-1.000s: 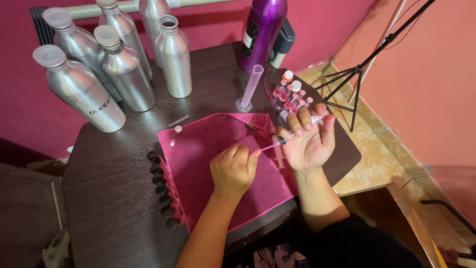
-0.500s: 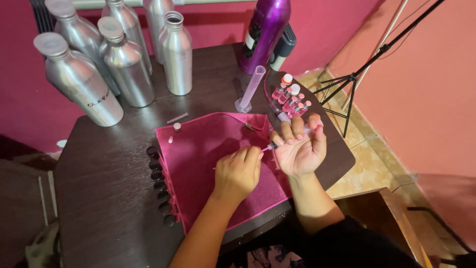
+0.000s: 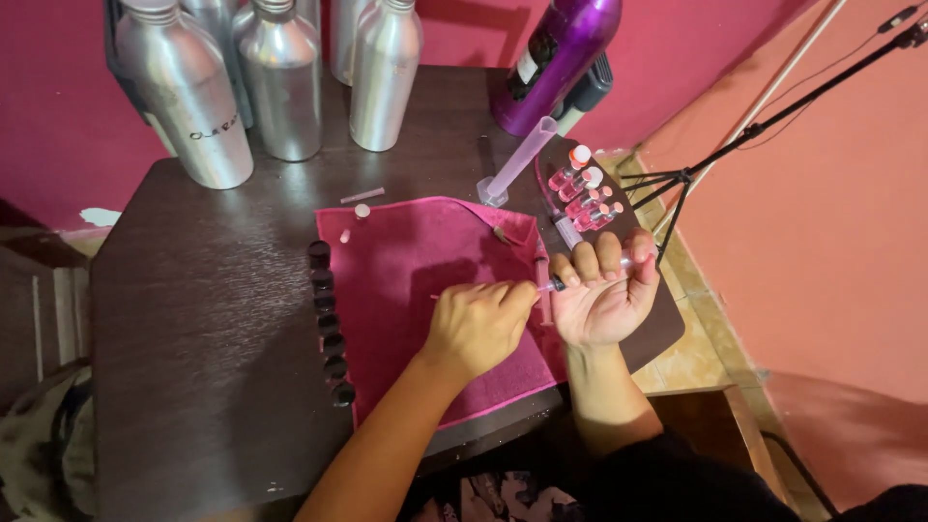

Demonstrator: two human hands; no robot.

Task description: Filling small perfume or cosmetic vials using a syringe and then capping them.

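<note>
The right hand (image 3: 604,300), palm turned upward, curls its fingers around a small clear glass vial with a dark tip (image 3: 592,273), held roughly level above the right edge of the magenta terry cloth towel (image 3: 425,266). The left hand (image 3: 476,324), knuckles up, pinches something thin at the vial's dark end; what it grips is too small to identify. The step in hand appears to be fitting or filling at the vial's mouth, which calls for a steady, aligned approach of both hands. Beyond the hands, a row of small black caps (image 3: 327,304) lines the towel's left edge, pink-filled vials with white caps (image 3: 583,188) lie at upper right beside a clear plastic measuring cylinder (image 3: 517,164), and brushed aluminium bottles (image 3: 280,82) and a purple bottle (image 3: 561,53) stand at the rear of the dark wooden table (image 3: 193,319).
</note>
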